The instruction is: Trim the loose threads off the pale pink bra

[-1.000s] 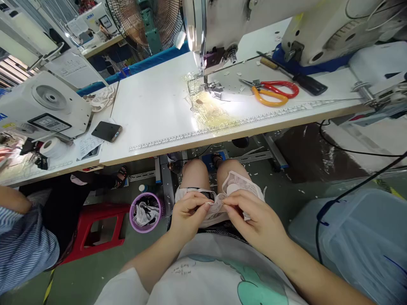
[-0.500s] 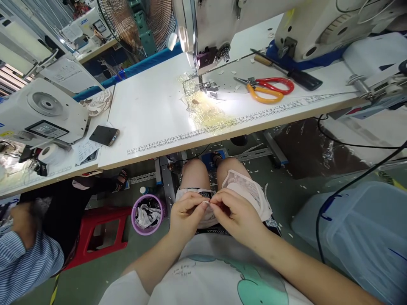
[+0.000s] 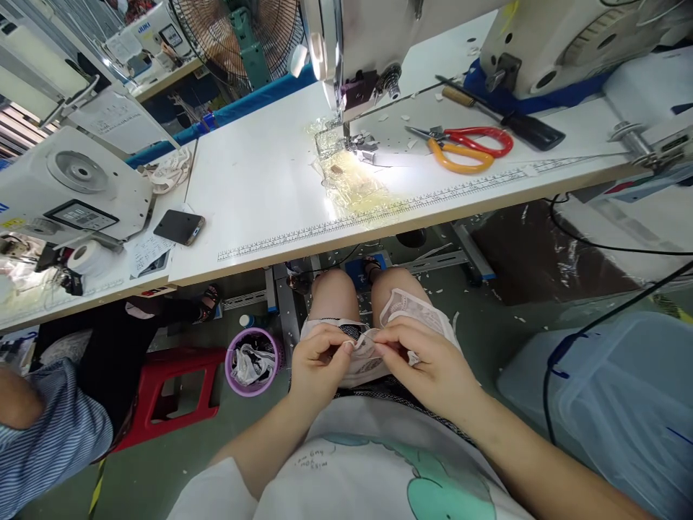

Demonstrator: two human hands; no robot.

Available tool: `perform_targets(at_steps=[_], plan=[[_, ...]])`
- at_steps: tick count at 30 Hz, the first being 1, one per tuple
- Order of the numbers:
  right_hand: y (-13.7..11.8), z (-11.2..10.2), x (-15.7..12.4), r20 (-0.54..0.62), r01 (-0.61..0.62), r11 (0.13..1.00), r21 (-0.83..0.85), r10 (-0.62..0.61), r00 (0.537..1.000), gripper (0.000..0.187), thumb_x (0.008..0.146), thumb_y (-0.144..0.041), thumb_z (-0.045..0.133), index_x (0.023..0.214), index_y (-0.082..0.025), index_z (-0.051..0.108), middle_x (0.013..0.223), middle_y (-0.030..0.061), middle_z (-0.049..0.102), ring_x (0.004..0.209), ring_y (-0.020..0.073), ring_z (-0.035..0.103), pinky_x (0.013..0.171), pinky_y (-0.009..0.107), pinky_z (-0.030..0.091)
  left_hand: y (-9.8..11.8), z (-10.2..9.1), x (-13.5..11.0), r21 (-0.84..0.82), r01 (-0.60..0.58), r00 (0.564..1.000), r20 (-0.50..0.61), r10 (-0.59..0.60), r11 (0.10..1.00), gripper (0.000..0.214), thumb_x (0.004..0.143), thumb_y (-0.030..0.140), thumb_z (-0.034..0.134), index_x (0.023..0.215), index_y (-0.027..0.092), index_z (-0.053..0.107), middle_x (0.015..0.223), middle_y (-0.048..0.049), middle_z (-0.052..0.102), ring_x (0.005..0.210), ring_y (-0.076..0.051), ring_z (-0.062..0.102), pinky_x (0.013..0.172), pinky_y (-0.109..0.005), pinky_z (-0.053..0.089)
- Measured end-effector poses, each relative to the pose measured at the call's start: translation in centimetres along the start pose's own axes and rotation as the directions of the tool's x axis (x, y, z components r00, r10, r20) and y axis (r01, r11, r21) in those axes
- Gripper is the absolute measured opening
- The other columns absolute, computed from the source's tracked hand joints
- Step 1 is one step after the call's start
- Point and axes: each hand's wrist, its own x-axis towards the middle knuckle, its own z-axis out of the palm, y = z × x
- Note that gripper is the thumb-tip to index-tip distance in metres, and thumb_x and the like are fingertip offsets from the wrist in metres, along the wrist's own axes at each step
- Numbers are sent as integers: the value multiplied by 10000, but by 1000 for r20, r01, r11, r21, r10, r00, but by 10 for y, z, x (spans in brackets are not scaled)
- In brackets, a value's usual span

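The left hand (image 3: pixel 318 365) and right hand (image 3: pixel 430 361) pinch a pale lace garment (image 3: pixel 369 347) between fingertips, over the lap (image 3: pixel 334 296), partly hiding it. Beyond, the tabletop (image 3: pixel 254 180) carries a sewing machine (image 3: pixel 373 47) and scissors (image 3: pixel 466 152); a purple basket (image 3: pixel 252 392) stands left, a clear plastic box (image 3: pixel 600 397) right.

A sheer, pinkish-white lace garment (image 3: pixel 416 309) lies rumpled over the thighs (image 3: pixel 334 292), below the frame's centre, a narrow strip pinched at two points.
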Motion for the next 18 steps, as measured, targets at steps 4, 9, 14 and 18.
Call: perform_targets(at_steps=[4, 9, 14, 18], plan=[[4, 1, -5, 80, 16, 1000, 25, -18, 997, 125, 808, -122, 481, 815, -179, 593, 721, 27, 555, 636, 119, 514, 547, 231, 428, 0, 0, 1, 10, 14, 1000, -6, -14, 1000, 84, 750, 139, 580, 698, 155, 644, 673, -44, 586, 660, -134, 545, 602, -240, 436], [0, 9, -6, 90, 15, 1000, -10, -14, 996, 138, 793, -93, 473, 766, -174, 582, 672, 15, 531, 626, 115, 500, 542, 220, 407, 0, -1, 1, 24, 12, 1000, -17, -12, 1000, 85, 753, 148, 579, 709, 159, 651, 677, -42, 587, 663, -134, 545, 604, -239, 437], [0, 9, -6, 80, 3, 998, -61, 2, 997, 136, 785, -100, 465, 727, -173, 564, 643, 8, 502, 586, 115, 480, 518, 222, 390, -1, -1, -1, 23, 21, 1000, -22, -21, 1000, 77, 749, 152, 586, 718, 161, 655, 691, -45, 589, 674, -138, 551, 617, -247, 443], [1, 10, -6, 86, -8, 997, -79, 15, 996, 140, 788, -110, 454, 714, -173, 554, 643, 11, 493, 576, 117, 474, 505, 226, 383, 0, -1, 0, 38, 31, 999, -19, -30, 999, 81, 752, 163, 587, 728, 159, 664, 701, -53, 595, 678, -141, 558, 613, -249, 450]])
